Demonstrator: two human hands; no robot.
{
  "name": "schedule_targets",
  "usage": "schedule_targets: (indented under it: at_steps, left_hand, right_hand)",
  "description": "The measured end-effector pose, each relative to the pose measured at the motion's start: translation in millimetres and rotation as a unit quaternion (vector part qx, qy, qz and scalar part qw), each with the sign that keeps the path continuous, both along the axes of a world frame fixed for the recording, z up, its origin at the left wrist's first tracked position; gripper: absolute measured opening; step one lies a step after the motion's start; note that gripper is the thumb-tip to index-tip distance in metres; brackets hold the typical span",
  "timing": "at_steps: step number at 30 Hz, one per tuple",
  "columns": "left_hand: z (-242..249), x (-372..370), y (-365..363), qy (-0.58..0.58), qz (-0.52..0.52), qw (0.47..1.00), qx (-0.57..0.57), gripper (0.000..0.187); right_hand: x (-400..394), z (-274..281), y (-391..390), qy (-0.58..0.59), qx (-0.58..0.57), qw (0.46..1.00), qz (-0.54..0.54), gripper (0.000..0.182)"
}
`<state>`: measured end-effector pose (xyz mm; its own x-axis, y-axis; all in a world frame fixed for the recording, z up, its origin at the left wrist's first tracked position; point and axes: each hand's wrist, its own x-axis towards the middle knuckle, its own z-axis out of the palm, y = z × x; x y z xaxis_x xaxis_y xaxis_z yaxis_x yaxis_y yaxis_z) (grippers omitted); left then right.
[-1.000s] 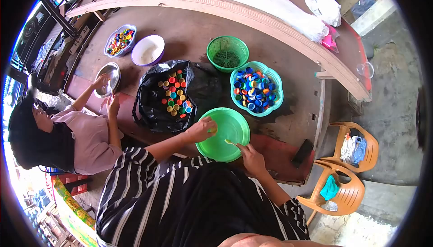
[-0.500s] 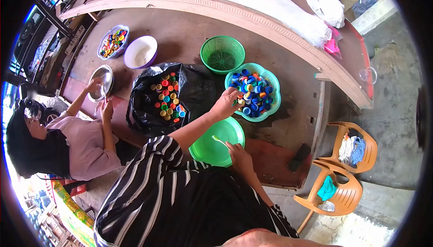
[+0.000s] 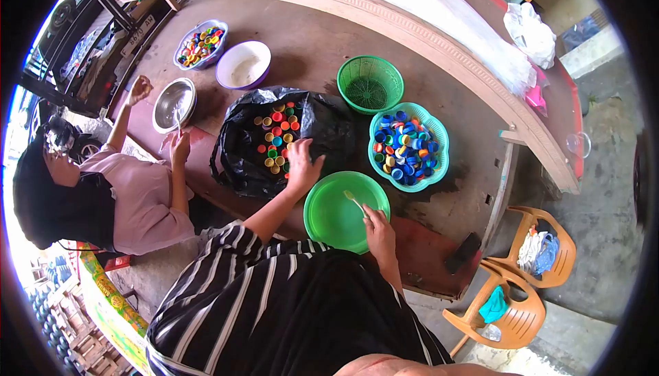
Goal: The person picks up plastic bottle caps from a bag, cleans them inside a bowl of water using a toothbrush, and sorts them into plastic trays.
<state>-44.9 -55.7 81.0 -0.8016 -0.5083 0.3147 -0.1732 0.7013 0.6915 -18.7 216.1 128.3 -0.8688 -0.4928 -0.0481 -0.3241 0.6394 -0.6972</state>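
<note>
Over the right edge of a black plastic bag point(image 3: 322, 119) is my left hand point(image 3: 303, 168), fingers apart, with nothing visible in it. Several colourful bottle caps point(image 3: 276, 138) lie on the bag beside it. My right hand point(image 3: 378, 230) is closed around a small brush point(image 3: 353, 200), its pale green head over the green basin point(image 3: 322, 228). Behind the basin, a light green scalloped basket point(image 3: 443, 153) holds many caps, mostly blue. The empty dark green basket point(image 3: 371, 66) stands to its left.
A co-worker point(image 3: 134, 201) sits at the left by a metal bowl point(image 3: 165, 112). Further back are a purple-white bowl point(image 3: 244, 64) and a basket of caps point(image 3: 200, 44). A wooden rail point(image 3: 412, 29) crosses the table; a dark phone-like object point(image 3: 463, 252) lies near the right edge.
My left hand has moved left from the scalloped basket to the black bag, and its fingers have spread. My right hand still holds the brush. The co-worker's far hand has lifted away from the metal bowl.
</note>
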Motion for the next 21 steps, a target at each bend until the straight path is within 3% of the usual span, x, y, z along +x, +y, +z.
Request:
schedule_targets:
  at_steps: [3, 6, 9, 13, 17, 21]
  left_hand:
    - [-22, -28, 16, -0.024, -0.092, 0.985, 0.143, 0.060]
    - [-43, -48, 29, -0.081, -0.201, 0.970, 0.109, 0.066]
    - [-42, -48, 33, -0.115, -0.214, 0.968, 0.069, 0.068]
    - [15, -8, 30, -0.134, -0.138, 0.981, -0.035, 0.057]
    - [1, 29, -3, -0.035, -0.079, 0.996, 0.006, 0.037]
    - [-31, 58, -58, -0.039, -0.008, 0.998, -0.052, 0.020]
  right_hand:
    - [2, 0, 1, 0.010, 0.004, 1.000, -0.001, 0.034]
    - [10, 3, 4, 0.008, 0.009, 1.000, -0.012, 0.034]
    - [22, 6, 6, 0.006, 0.017, 0.999, -0.029, 0.034]
    - [39, 1, 10, 0.000, 0.013, 0.999, -0.045, 0.033]
    - [44, 0, 11, 0.000, 0.009, 0.999, -0.047, 0.033]
    - [39, 3, 3, -0.001, 0.011, 1.000, -0.029, 0.033]
